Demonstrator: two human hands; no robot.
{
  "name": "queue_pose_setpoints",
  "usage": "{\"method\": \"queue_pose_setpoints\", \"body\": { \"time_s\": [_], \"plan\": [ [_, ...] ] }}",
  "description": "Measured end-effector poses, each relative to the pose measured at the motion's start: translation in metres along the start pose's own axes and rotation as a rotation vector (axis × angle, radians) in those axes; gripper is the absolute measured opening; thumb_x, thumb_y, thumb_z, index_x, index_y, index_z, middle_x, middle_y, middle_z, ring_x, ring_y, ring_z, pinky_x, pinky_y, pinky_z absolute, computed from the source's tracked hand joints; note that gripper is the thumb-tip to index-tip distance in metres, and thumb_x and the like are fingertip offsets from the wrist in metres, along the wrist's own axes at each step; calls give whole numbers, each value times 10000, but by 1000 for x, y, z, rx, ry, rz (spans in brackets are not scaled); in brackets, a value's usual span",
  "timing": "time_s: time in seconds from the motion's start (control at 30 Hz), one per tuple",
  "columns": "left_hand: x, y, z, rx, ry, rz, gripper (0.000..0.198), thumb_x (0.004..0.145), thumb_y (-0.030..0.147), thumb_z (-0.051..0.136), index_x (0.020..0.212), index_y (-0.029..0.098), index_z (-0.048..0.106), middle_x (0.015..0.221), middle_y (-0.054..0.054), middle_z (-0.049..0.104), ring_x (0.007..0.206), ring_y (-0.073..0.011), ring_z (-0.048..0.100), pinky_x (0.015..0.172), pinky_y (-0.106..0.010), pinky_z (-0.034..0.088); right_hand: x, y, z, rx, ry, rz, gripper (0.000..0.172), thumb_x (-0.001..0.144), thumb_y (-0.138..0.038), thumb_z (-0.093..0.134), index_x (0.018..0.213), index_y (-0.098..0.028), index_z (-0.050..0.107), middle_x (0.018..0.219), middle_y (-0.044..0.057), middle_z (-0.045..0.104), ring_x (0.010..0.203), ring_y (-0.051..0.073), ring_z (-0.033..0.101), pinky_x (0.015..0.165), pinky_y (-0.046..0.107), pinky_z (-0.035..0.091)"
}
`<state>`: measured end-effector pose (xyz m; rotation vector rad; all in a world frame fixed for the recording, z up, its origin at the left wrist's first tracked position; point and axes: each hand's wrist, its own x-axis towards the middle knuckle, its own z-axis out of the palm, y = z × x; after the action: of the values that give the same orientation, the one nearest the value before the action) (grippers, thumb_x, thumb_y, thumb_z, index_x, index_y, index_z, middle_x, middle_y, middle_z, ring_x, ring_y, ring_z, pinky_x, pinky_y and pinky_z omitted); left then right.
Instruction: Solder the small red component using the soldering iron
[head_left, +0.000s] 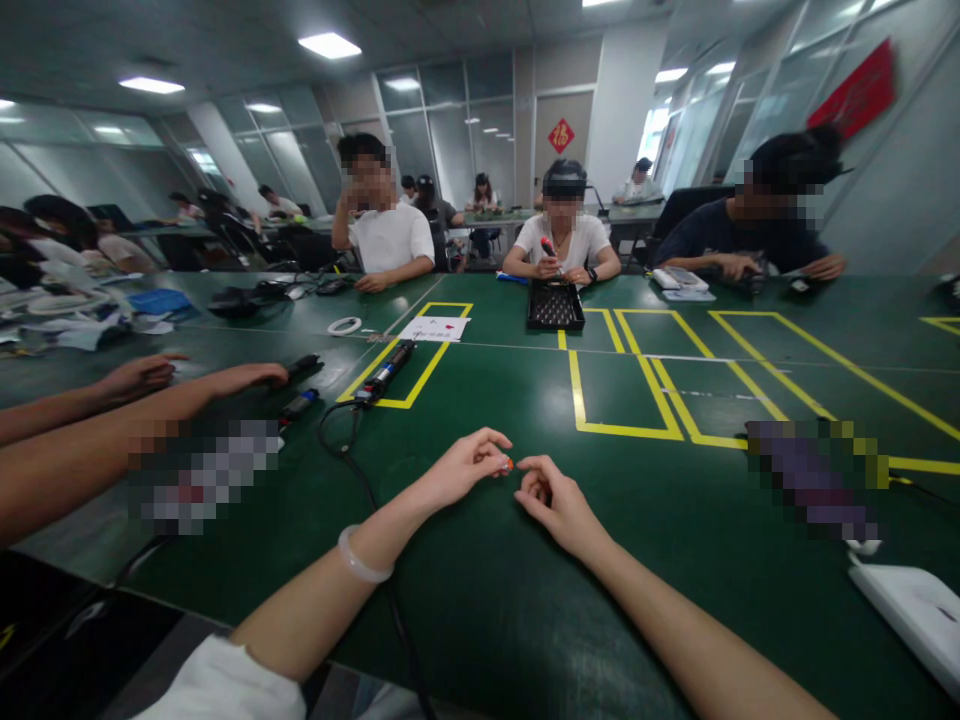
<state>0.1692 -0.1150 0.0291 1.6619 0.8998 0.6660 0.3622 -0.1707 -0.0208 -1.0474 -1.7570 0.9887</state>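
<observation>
My left hand (466,467), with a pale bangle at its wrist, pinches a small orange-and-white piece (508,465) between thumb and fingers; its exact kind is too small to make out. Just to the right, my right hand (556,503) hovers with index finger and thumb apart and the other fingers curled. Nothing shows in it, and a small gap separates it from the piece. Both hands are over the green table (480,580), near its front edge.
A power strip (384,372) and its black cable run left of my hands. Another person's arms (217,385) reach in at left. Yellow tape rectangles (630,432) mark the table. A black tray (555,306) lies before a person opposite. A white device (911,620) sits at right.
</observation>
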Motion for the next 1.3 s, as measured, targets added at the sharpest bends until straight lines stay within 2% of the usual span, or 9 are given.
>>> {"method": "queue_pose_setpoints", "body": {
  "time_s": [0.17, 0.3, 0.43, 0.6, 0.8, 0.87, 0.97, 1.03, 1.3],
  "plan": [
    [-5, -7, 9, 11, -126, -9, 283, 850, 357, 604, 1020, 144, 526, 800, -20, 627, 756, -132, 586, 713, -248, 438, 0, -1, 1, -27, -23, -21, 146, 887, -240, 553, 1029, -208, 552, 814, -3, 598, 676, 121, 543, 609, 227, 422],
    [-7, -2, 8, 110, -99, 15, 244, 908, 378, 500, 998, 154, 537, 858, -31, 623, 779, -135, 585, 731, -252, 450, 1, -2, 1, -4, 2, 3, 103, 895, -242, 549, 983, -196, 574, 824, 8, 622, 698, 128, 556, 616, 229, 422],
    [-13, 11, 8, 282, -61, 58, 229, 943, 341, 419, 1028, 172, 549, 917, -36, 635, 835, -145, 602, 789, -264, 457, 2, -1, -1, 39, 38, 35, 122, 883, -261, 570, 977, -184, 577, 804, 8, 614, 690, 131, 558, 608, 229, 418],
    [-18, 20, 11, 389, -107, 179, 230, 911, 287, 500, 1119, 188, 509, 1004, -34, 636, 900, -143, 611, 820, -257, 459, 3, 2, -2, 99, 58, 82, 187, 906, -363, 545, 918, -177, 569, 753, 5, 613, 669, 138, 556, 626, 240, 424],
    [-17, 16, 15, 533, -112, 224, 171, 923, 283, 506, 1070, 199, 525, 902, -4, 638, 835, -129, 612, 764, -226, 441, 3, 4, -5, 45, 26, 74, 364, 969, -409, 420, 724, -178, 559, 652, 2, 610, 631, 134, 549, 658, 253, 406],
    [-17, 16, 14, 568, -91, 212, 156, 930, 298, 493, 1044, 200, 534, 907, -6, 638, 839, -134, 611, 763, -229, 437, 3, 4, -5, 59, 22, 72, 355, 970, -410, 417, 742, -180, 560, 649, -2, 603, 630, 133, 547, 660, 255, 407],
    [-17, 17, 12, 576, -74, 190, 158, 936, 306, 481, 1042, 202, 536, 927, -10, 645, 853, -140, 612, 772, -233, 438, 3, 3, -3, 136, 48, 72, 233, 948, -408, 468, 942, -189, 547, 687, -16, 596, 646, 135, 557, 648, 252, 415],
    [-17, 17, 11, 565, -75, 184, 160, 934, 303, 488, 1049, 202, 534, 929, -7, 648, 852, -139, 615, 771, -231, 439, 2, 3, -2, 170, 62, 65, 253, 904, -401, 550, 1046, -197, 501, 733, -20, 594, 646, 132, 549, 619, 244, 412],
    [-20, 21, 6, 559, -145, 189, 201, 935, 328, 482, 1081, 202, 541, 966, -14, 658, 877, -141, 629, 793, -242, 457, 2, 2, -1, 102, 53, 35, 152, 871, -325, 586, 923, -187, 553, 793, 9, 586, 691, 132, 539, 635, 254, 428]
  ]
}}
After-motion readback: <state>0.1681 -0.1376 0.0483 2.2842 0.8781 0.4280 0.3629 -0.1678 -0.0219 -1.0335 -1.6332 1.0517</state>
